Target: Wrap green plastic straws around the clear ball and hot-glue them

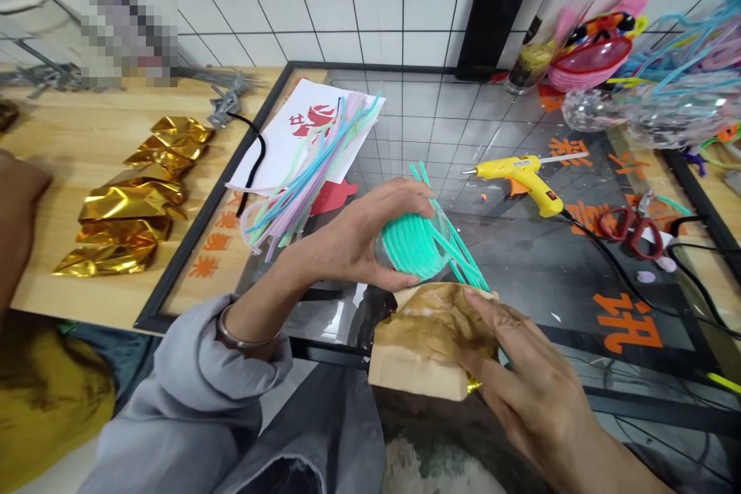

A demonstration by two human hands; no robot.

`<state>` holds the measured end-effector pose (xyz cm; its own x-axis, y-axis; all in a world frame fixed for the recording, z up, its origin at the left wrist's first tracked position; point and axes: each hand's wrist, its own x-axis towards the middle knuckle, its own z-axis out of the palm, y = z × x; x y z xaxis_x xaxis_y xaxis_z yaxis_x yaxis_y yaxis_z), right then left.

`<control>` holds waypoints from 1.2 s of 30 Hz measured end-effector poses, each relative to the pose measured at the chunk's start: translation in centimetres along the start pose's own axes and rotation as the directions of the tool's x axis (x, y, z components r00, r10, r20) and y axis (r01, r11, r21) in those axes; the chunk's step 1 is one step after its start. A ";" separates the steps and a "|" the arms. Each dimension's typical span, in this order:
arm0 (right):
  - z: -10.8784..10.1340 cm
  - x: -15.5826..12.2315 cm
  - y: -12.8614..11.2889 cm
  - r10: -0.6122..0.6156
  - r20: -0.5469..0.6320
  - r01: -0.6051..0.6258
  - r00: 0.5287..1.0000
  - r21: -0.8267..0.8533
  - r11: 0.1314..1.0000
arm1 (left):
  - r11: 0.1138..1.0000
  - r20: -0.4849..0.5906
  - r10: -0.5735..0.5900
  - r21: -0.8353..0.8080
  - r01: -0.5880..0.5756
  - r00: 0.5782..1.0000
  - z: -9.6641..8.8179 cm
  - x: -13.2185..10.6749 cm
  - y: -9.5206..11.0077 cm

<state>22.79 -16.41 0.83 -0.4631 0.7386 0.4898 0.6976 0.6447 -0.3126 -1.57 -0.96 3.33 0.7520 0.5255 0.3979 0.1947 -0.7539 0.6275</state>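
My left hand (385,235) curls round a clear, rounded piece wound with turquoise pipe cleaners (414,247), thumb below and fingers over the top. Several loose turquoise stems (463,251) stick out from it to the right. Just below, my right hand (529,370) grips a crumpled brown-gold wrapper (437,316) with a flat cream side and a bit of shiny gold at its lower edge. The wrapper sits close under the wound piece; whether they touch is hard to see. Part of the right fingers is hidden behind the wrapper.
A yellow glue gun (524,177) and red-handled scissors (631,231) lie to the right. Pastel pipe cleaners (309,177) rest on white paper (289,108). Gold foil (133,197) is at left, near another person's arm (20,208). A phone (498,11) leans on the tiles.
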 end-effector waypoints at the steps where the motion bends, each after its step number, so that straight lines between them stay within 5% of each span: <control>1: 0.1 -0.3 0.0 0.013 -0.019 -0.013 1.000 0.006 1.000 | 1.000 -0.001 -0.008 -0.008 0.008 1.000 0.0 0.0 0.0; 11: 0.0 -3.0 1.1 -0.024 0.093 0.024 0.995 -0.002 1.000 | 1.000 -0.008 -0.015 -0.015 0.015 1.000 -0.1 -0.2 0.2; 14: 0.2 -3.2 0.9 0.039 0.030 -0.038 0.999 -0.035 0.999 | 1.000 -0.002 -0.013 0.001 0.013 1.000 -0.1 -0.2 0.3; 18: 0.0 -3.1 0.5 0.117 0.095 -0.118 0.989 -0.003 0.993 | 1.000 0.008 -0.003 0.017 0.003 1.000 -0.2 -0.2 0.3; 22: -0.6 -3.1 1.2 0.040 0.127 -0.042 0.991 0.009 0.999 | 1.000 0.009 0.002 0.021 -0.002 1.000 -0.1 -0.2 0.1; 27: -1.0 -1.7 2.1 -0.040 0.207 0.023 0.978 0.082 0.996 | 1.000 0.015 -0.006 0.019 0.006 1.000 -0.2 -0.2 0.1; 36: -0.3 1.8 1.8 0.093 0.285 -0.152 0.954 0.194 0.969 | 1.000 -0.014 -0.003 -0.022 0.003 1.000 -0.1 0.0 0.2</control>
<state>23.38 -13.91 1.39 -0.5330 0.8205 0.2065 0.6406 0.5508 -0.5350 -1.54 -1.08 3.52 0.7426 0.5332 0.4052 0.1832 -0.7437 0.6429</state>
